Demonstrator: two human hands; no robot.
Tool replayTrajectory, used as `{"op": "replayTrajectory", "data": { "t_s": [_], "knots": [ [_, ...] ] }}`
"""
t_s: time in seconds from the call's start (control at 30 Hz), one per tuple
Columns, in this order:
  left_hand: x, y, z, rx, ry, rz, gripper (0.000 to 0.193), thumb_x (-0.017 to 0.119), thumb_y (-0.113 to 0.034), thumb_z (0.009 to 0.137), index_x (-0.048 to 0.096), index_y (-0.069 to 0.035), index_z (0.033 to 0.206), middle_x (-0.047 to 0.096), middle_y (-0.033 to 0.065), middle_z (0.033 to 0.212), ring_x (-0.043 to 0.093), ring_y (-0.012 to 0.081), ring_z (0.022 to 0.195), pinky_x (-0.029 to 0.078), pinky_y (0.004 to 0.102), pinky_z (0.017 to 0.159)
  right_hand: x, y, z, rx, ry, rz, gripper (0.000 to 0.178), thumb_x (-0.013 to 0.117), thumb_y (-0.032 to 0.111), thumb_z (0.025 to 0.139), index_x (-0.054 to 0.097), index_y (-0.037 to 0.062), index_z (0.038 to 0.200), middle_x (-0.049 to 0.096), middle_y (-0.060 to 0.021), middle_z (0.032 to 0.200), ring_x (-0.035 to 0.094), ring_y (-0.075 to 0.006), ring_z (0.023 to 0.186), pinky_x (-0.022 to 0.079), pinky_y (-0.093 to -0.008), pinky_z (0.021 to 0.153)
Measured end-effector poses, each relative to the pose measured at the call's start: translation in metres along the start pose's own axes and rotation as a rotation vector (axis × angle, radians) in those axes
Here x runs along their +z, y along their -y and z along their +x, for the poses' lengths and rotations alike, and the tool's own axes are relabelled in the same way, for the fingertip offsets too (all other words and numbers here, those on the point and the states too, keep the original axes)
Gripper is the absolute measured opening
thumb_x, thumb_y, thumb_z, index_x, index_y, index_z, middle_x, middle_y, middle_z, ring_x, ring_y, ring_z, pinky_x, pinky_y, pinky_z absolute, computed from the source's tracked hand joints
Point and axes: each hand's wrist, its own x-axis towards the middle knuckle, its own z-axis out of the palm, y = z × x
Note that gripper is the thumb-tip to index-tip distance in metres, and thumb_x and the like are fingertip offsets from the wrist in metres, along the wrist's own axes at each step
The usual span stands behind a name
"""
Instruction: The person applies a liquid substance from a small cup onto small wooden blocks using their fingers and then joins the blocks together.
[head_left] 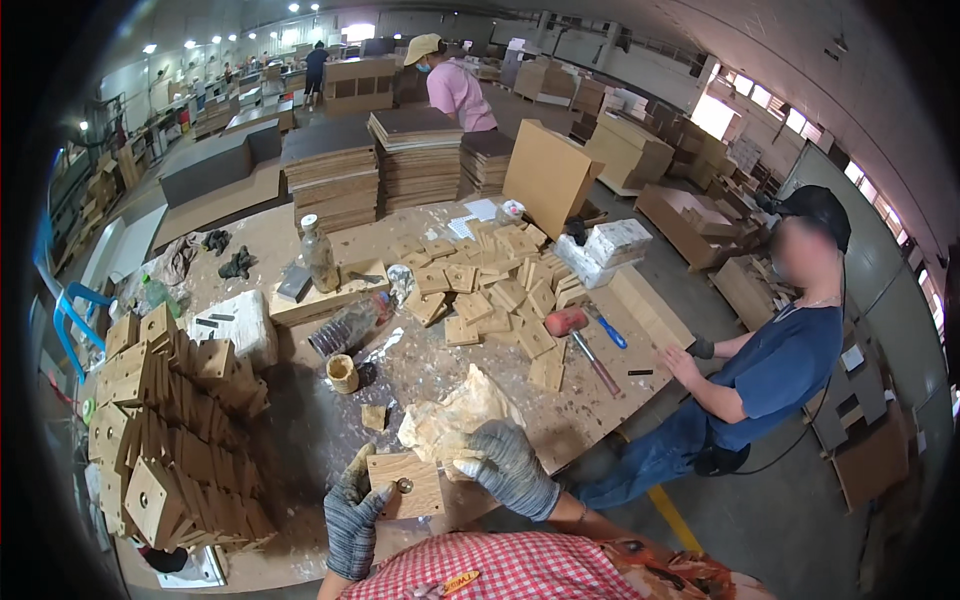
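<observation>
My left hand [353, 510], in a grey knitted glove, grips a square wooden plate [412, 484] with a round hole in it. Its thumb lies on the plate's face near the left edge. My right hand [508, 468], gloved alike, is closed at the plate's upper right corner; what is between its fingertips is hidden. Just beyond the hands lies a crumpled cream cloth [470, 405], its near edge running behind the right fingers. A small wooden piece [374, 417] rests left of the cloth, near a stained round cup [342, 374].
Stacked wooden plates [175, 450] stand at the left, and loose ones [490, 290] are heaped mid-table. A red-headed mallet [580, 335], a blue-handled tool [607, 328] and a plastic bottle [350, 325] lie nearby. A person in blue [780, 350] stands at the right table edge.
</observation>
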Motion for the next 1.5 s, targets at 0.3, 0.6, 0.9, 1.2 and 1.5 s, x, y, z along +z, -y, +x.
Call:
{"op": "replayTrajectory", "data": {
  "t_s": [0.3,0.6,0.9,1.2,1.5],
  "knots": [
    [-0.008,0.002,-0.008,0.049,-0.016,0.128,0.064,0.071,-0.018,0.079,0.045,0.002,0.133,0.058,0.0094,0.121,0.054,0.0144,0.109,0.043,0.0278,0.094,0.004,0.002,0.001,-0.004,0.007,0.06,0.029,0.064,0.024,0.082,0.061,0.0018,0.101,0.056,-0.0146,0.097,0.053,-0.0311,0.093,0.041,-0.0416,0.084],
    [-0.007,-0.004,-0.014,0.022,-0.006,0.032,0.062,0.067,-0.007,0.083,0.039,0.001,0.138,0.055,0.0139,0.125,0.054,0.0164,0.11,0.045,0.0288,0.094,-0.001,0.01,-0.001,0.1,0.044,0.142,0.023,0.069,0.015,0.081,0.064,0.0042,0.1,0.059,-0.013,0.106,0.052,-0.0281,0.105,0.04,-0.0394,0.093],
    [-0.01,-0.005,-0.021,0.038,-0.02,0.045,0.061,0.069,-0.012,0.083,0.041,0.0,0.137,0.057,0.0133,0.123,0.055,0.0152,0.107,0.045,0.0282,0.094,0.005,0.007,-0.004,0.047,-0.019,0.053,0.023,0.069,0.015,0.078,0.063,0.0018,0.097,0.057,-0.0141,0.096,0.053,-0.03,0.094,0.042,-0.0401,0.087],
    [-0.008,-0.004,-0.026,0.06,-0.026,0.034,0.063,0.07,-0.011,0.082,0.041,0.001,0.137,0.056,0.0126,0.124,0.055,0.0158,0.109,0.045,0.0284,0.094,-0.015,0.024,-0.005,0.363,-0.017,0.375,0.019,0.061,0.018,0.089,0.064,-0.0009,0.093,0.063,-0.0119,0.094,0.059,-0.0201,0.086,0.047,-0.0331,0.08],
    [-0.005,-0.005,-0.029,0.034,-0.015,-0.026,0.061,0.069,-0.011,0.082,0.042,0.001,0.135,0.055,0.0115,0.125,0.053,0.0163,0.112,0.043,0.0289,0.096,-0.003,0.01,-0.012,-0.05,0.102,0.053,0.022,0.059,0.018,0.09,0.064,-0.0023,0.097,0.065,-0.0095,0.084,0.06,-0.0155,0.074,0.049,-0.0276,0.07]
  ]
}}
